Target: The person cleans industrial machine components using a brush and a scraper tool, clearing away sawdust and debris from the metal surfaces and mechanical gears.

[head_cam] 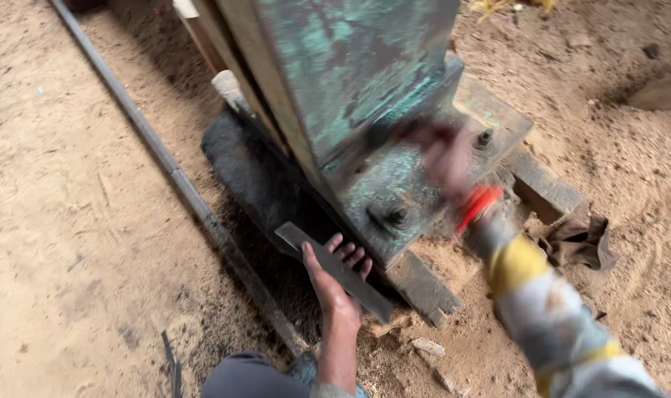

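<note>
My left hand (330, 280) grips a flat dark metal bar (294, 238) from below, fingers curled over its edge. The bar lies slantwise against the foot of a big green, worn metal machine column (350, 66). My right hand (442, 158) is blurred by motion and hovers over the machine's base plate (394, 184), near a dark bolt (394, 217). Its wrist carries a red band (477, 205) above a yellow, grey and white striped sleeve. The blur hides its fingers.
A long grey pipe (177, 177) runs slantwise across the sandy ground on the left. Wooden beams (424, 289) lie under the base plate, a dark mat (247, 169) beside it. A brown rag (580, 243) lies at the right. My knee (240, 377) shows at the bottom.
</note>
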